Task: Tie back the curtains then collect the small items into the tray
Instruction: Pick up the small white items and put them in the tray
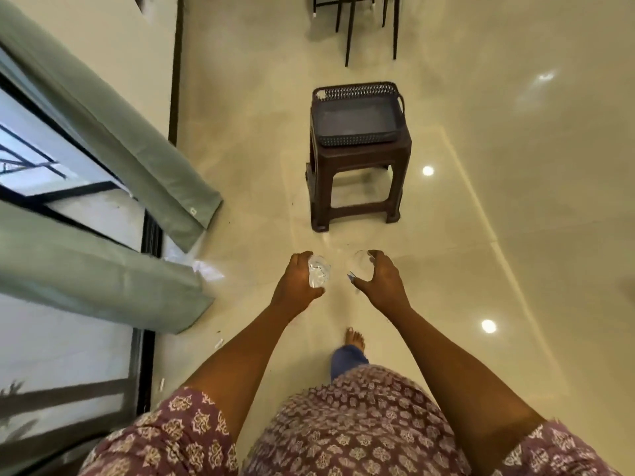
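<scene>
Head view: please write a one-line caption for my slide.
Each hand, left hand and right hand, holds a clear glass item, facing the empty tray on a brown stool.

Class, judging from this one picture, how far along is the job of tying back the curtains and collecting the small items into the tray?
Done: cannot confirm; the green curtains hang apart, but no tie shows. In hand: the left hand and right hand each grip a clear glass item. Left: carrying both to the tray on the brown stool ahead; the tray looks empty.
</scene>
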